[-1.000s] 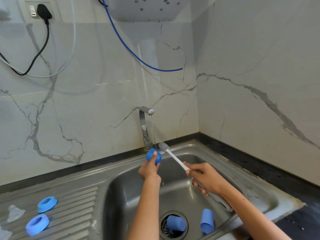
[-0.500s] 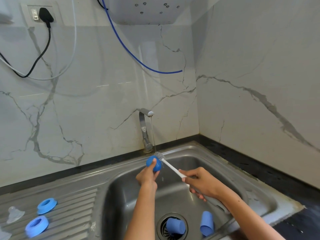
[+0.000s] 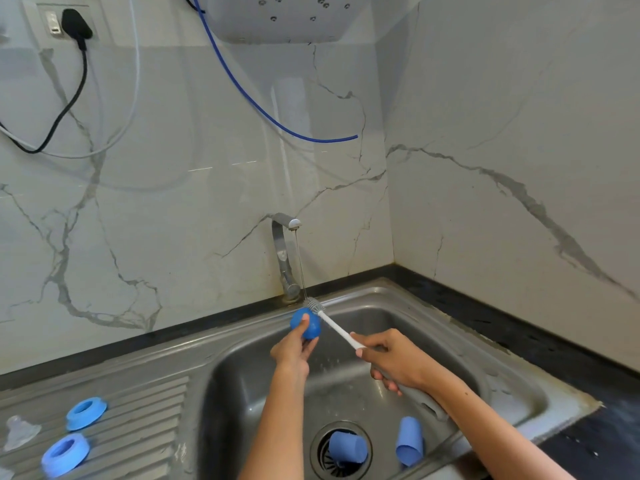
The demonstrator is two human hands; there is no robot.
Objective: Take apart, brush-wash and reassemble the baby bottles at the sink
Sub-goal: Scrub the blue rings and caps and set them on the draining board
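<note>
My left hand [image 3: 292, 348] grips a rounded blue bottle part [image 3: 306, 323] over the sink, just beside the thin stream of water from the tap [image 3: 285, 251]. My right hand [image 3: 391, 362] holds the white handle of a bottle brush [image 3: 334, 325]; its grey bristle head sits under the stream, touching the top right of the blue part. Two blue bottle pieces lie in the basin: one [image 3: 347, 448] on the drain, one [image 3: 410, 441] to its right. On the drainboard lie two blue screw rings [image 3: 86, 412] [image 3: 65, 453] and a clear teat [image 3: 20, 432].
The steel sink [image 3: 450, 306] fills the corner between two marble walls. A blue hose [image 3: 263, 109] hangs from a white appliance above. A black plug and cable [image 3: 74, 29] sit at the upper left. Dark counter [image 3: 519, 327] runs along the right.
Both hands have shifted slightly left and down. The brush head moved from beside the blue part to against its top, under the running water.
</note>
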